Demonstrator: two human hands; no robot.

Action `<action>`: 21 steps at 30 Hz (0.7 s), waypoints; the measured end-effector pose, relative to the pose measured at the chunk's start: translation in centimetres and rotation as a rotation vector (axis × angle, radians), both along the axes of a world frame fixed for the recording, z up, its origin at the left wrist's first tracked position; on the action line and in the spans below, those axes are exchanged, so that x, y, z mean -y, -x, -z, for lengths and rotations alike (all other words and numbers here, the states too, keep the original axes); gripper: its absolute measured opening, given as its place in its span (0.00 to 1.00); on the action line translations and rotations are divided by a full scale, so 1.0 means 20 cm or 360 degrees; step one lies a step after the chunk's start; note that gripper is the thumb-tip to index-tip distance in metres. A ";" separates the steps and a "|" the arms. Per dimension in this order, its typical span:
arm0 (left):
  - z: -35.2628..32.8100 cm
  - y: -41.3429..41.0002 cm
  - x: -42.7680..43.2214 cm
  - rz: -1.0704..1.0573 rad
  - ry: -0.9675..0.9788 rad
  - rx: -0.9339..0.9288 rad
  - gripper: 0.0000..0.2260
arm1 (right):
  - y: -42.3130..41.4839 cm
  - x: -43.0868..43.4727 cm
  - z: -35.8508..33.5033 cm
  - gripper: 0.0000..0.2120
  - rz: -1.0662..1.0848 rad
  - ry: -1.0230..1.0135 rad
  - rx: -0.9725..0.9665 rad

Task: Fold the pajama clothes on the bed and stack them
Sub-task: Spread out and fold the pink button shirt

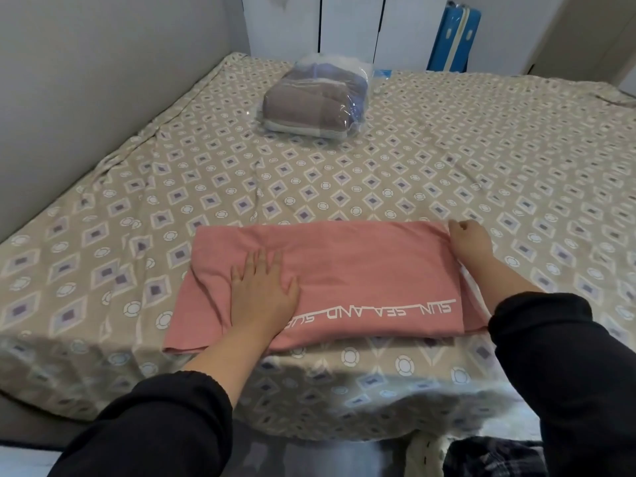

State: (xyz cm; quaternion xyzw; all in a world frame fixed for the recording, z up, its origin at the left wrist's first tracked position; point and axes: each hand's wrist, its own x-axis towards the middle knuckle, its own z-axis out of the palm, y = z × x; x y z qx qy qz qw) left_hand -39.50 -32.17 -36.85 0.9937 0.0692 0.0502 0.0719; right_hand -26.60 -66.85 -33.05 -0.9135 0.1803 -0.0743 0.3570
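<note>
the left hand (263, 290) lies flat on the pink pajama shirt (361, 270), fingers straight. the right hand (469, 239) pinches its far corner with curled fingers.

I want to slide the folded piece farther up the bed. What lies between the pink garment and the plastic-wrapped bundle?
Only wrinkled patterned bedsheet; the head view shows nothing else between the pink garment and the plastic-wrapped bundle.

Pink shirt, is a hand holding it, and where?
The right hand grips the shirt at its far right corner. The left hand only presses flat on it.
</note>
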 end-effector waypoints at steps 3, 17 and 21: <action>0.00 0.01 0.00 0.0120 -0.0001 0.0056 0.28 | 0.02 0.04 0.00 0.23 0.0052 -0.0204 -0.0151; -0.05 0.01 0.02 0.0658 0.0057 0.0075 0.30 | 0.01 0.07 -0.05 0.17 0.0130 -0.0269 -0.0144; -0.04 0.01 0.02 0.0643 0.0058 0.0059 0.31 | 0.13 0.06 -0.10 0.28 0.0145 -0.0143 -0.0339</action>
